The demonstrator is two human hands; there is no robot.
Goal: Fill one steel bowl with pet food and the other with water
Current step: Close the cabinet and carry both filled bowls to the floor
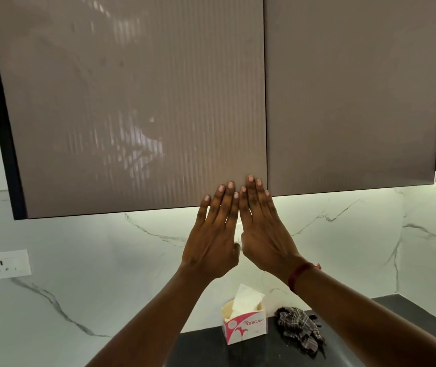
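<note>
Head view. Both my hands lay flat, fingers spread and gripping nothing: left hand (213, 234) and right hand (260, 229) side by side, their fingertips at the lower corner of the ribbed cupboard door (137, 102). I judged this an early step, at the cupboard; next, the door needed opening or shutting, which I could not tell. No bowls, food or water were in view. Counted: two hands, one tissue box (244, 324), one checked cloth (300, 328), one wall socket (7, 264).
</note>
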